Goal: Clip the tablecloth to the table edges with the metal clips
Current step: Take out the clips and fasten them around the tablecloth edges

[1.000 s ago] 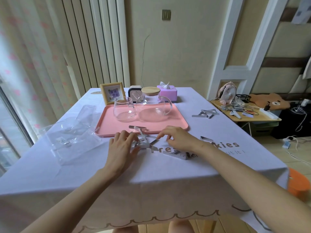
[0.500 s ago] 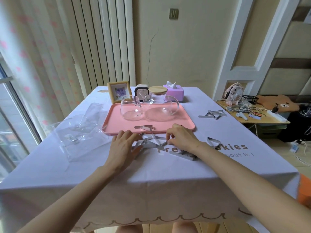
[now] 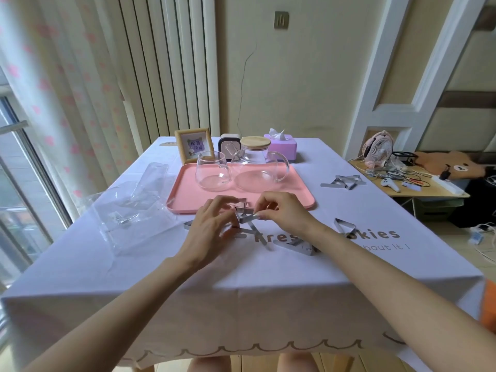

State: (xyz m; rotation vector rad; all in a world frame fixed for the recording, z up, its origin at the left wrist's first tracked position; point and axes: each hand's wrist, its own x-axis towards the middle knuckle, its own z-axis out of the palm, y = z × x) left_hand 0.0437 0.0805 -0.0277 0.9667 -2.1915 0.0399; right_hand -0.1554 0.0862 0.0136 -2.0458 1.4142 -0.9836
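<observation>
A white tablecloth (image 3: 241, 277) with brown lettering covers the table and hangs over its near edge. In the middle of the table my left hand (image 3: 212, 226) and my right hand (image 3: 281, 213) both pinch a tangle of metal clips (image 3: 245, 217), lifted slightly off the cloth. More clips lie loose: one (image 3: 344, 225) right of my right wrist, a long one (image 3: 298, 247) under my right forearm, a small one (image 3: 188, 224) left of my left hand, and a group (image 3: 345, 181) at the far right.
A pink tray (image 3: 303, 194) behind my hands carries a glass cup (image 3: 213, 170) and a glass teapot (image 3: 259, 167). Clear plastic packaging (image 3: 131, 210) lies at the left. A picture frame (image 3: 193, 143) and tissue box (image 3: 280, 145) stand at the back; a cluttered side table (image 3: 413, 181) is right.
Both hands have risen off the cloth and now pinch the tangled clips, lifting them slightly. The camera has moved closer to the table.
</observation>
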